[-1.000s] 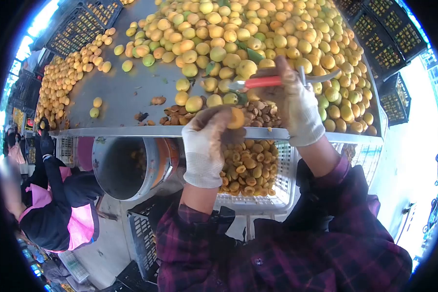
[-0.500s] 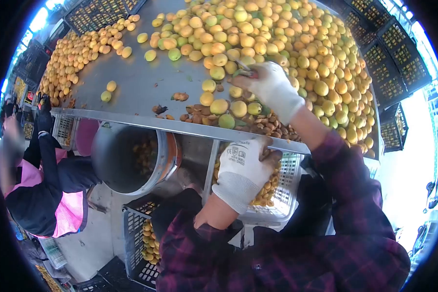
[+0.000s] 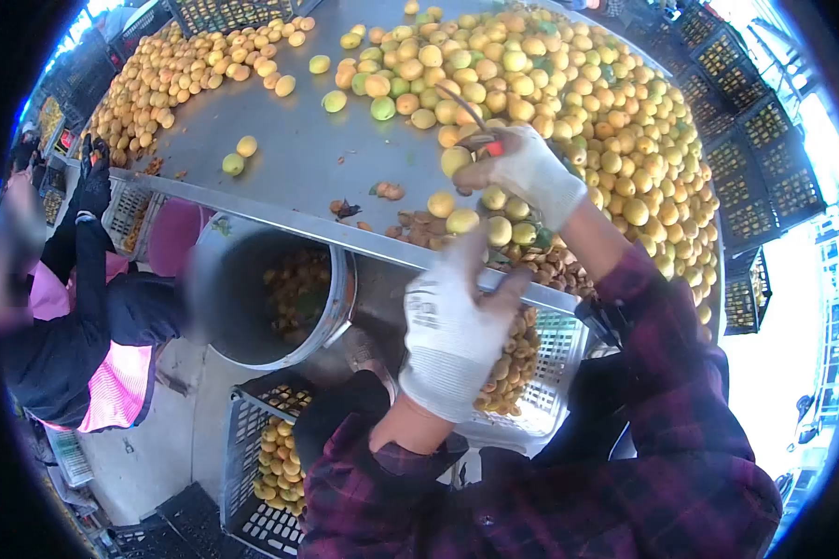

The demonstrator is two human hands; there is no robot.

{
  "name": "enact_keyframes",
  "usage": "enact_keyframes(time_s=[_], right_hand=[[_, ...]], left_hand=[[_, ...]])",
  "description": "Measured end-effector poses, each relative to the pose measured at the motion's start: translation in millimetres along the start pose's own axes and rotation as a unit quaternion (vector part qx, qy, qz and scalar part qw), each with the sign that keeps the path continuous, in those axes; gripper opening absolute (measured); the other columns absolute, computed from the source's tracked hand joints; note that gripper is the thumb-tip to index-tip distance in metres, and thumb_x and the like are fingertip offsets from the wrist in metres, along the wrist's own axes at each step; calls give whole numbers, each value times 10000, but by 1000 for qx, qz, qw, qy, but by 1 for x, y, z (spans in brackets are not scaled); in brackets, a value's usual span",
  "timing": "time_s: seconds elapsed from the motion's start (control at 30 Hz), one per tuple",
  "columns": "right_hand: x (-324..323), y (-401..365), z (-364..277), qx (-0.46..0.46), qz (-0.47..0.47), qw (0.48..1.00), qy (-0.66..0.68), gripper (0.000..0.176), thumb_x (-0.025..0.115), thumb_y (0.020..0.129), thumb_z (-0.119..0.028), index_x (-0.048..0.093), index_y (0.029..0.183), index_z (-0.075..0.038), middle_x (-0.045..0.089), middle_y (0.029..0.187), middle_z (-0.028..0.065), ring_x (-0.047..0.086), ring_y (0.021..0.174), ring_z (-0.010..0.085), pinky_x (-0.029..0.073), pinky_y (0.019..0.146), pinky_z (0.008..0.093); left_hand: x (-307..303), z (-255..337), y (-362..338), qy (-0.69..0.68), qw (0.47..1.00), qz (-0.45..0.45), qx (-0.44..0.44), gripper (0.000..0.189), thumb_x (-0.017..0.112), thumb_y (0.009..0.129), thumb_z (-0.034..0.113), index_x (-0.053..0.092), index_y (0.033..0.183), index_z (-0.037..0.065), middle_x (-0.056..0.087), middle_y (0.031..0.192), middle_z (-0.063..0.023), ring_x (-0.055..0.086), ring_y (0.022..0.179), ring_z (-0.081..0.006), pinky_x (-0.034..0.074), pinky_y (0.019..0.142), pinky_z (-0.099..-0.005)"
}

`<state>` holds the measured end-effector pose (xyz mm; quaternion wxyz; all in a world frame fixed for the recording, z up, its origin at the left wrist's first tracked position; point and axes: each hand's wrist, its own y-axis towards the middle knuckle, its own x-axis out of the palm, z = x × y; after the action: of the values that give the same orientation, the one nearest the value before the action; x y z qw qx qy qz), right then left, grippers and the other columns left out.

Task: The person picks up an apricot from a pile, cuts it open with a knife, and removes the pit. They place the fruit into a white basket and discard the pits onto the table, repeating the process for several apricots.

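Observation:
My right hand [image 3: 524, 172], in a white glove, hovers over the near edge of the apricot heap [image 3: 569, 102] on the metal table [image 3: 298, 154]. It grips a thin tool with a red handle [image 3: 487, 142] and pinches a yellow apricot [image 3: 455, 160] at its fingertips. My left hand [image 3: 455, 326], also gloved, is raised just below the table's front edge with its fingers spread and nothing in it. Under it stands a white crate [image 3: 555, 377] of halved apricots. A pile of brown pits [image 3: 548, 264] lies at the table edge beside my right wrist.
A steel bucket [image 3: 216, 298] holding some fruit stands under the table on the left. A black crate [image 3: 252, 438] of apricots sits on the floor. A co-worker in pink and black [image 3: 84, 363] sits at the left. Dark crates [image 3: 764, 130] line the right side.
My left hand let go of the apricot it held, dropped to the white crate and came back up empty. My right hand reached into the heap and picked up a new apricot.

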<state>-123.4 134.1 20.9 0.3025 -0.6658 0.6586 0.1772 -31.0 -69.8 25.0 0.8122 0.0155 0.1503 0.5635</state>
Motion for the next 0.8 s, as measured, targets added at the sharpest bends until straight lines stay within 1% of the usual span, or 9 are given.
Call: enact_keyframes(time_s=[0.1, 0.27, 0.33, 0.43, 0.47, 0.57, 0.6, 0.7, 0.8], right_hand=[[-9, -67, -31, -9, 101, 990, 101, 459, 849, 665, -273, 727, 1045, -46, 713, 805, 52, 653, 712, 144, 525, 695, 305], [-19, -140, -41, -73, 118, 990, -14, 467, 840, 687, -270, 718, 1085, -59, 712, 858, 104, 677, 784, 192, 531, 735, 324], [-29, -165, -50, -91, 107, 984, -110, 476, 827, 698, -273, 705, 1109, -68, 697, 895, 143, 690, 863, 256, 529, 769, 351], [-47, -195, -76, -39, 104, 993, -47, 453, 799, 746, -307, 695, 1104, -51, 692, 896, 149, 689, 871, 266, 524, 770, 371], [-51, -198, -60, -119, 134, 979, -98, 420, 724, 859, -366, 686, 1103, -28, 687, 844, 156, 694, 828, 275, 519, 728, 385], [-59, -220, -56, -59, 141, 988, -38, 440, 632, 946, -426, 679, 1088, -12, 675, 768, 157, 694, 759, 292, 510, 675, 391], [-55, -220, -47, -90, 148, 983, -59, 467, 558, 994, -460, 685, 1034, -12, 629, 654, 119, 666, 653, 249, 496, 620, 360], [-43, -222, -36, -22, 75, 997, 27, 501, 518, 1007, -492, 688, 963, -22, 581, 596, 68, 620, 600, 174, 475, 585, 321], [-25, -213, -14, -53, 70, 994, 62, 543, 488, 1011, -523, 686, 912, -27, 545, 561, 31, 571, 559, 129, 452, 554, 297]], left_hand=[[0, 2, 6, -179, 979, 58, -79, 550, 745, 846, 30, 529, 1341, -74, 678, 1120, -134, 630, 997, -158, 508, 887, -294], [18, 17, 6, -391, 916, -1, -83, 503, 700, 859, -40, 539, 1333, -89, 657, 1224, -146, 635, 1094, -191, 517, 920, -297], [23, 18, 4, -410, 906, -37, -101, 473, 692, 861, -45, 562, 1314, -82, 666, 1207, -139, 643, 1076, -188, 516, 921, -294], [33, 34, 1, -440, 886, -72, -128, 410, 677, 866, -45, 605, 1268, -77, 692, 1139, -119, 667, 1011, -175, 542, 885, -281], [37, 32, 1, -428, 893, -66, -124, 414, 668, 866, -46, 600, 1273, -76, 692, 1126, -116, 670, 994, -170, 557, 858, -279], [41, 25, 3, -412, 903, -72, -100, 419, 637, 859, -57, 597, 1276, -74, 684, 1126, -127, 672, 970, -163, 590, 796, -272], [39, 23, 3, -396, 909, -92, -94, 440, 620, 854, -56, 586, 1292, -70, 671, 1150, -132, 666, 982, -166, 585, 808, -276], [34, 19, 3, -394, 909, -116, -66, 493, 595, 844, -42, 554, 1334, -65, 647, 1192, -135, 650, 1014, -173, 566, 834, -284], [22, 20, 1, -370, 920, -120, -44, 556, 590, 835, -9, 512, 1383, -61, 629, 1218, -132, 631, 1055, -179, 532, 857, -289]])
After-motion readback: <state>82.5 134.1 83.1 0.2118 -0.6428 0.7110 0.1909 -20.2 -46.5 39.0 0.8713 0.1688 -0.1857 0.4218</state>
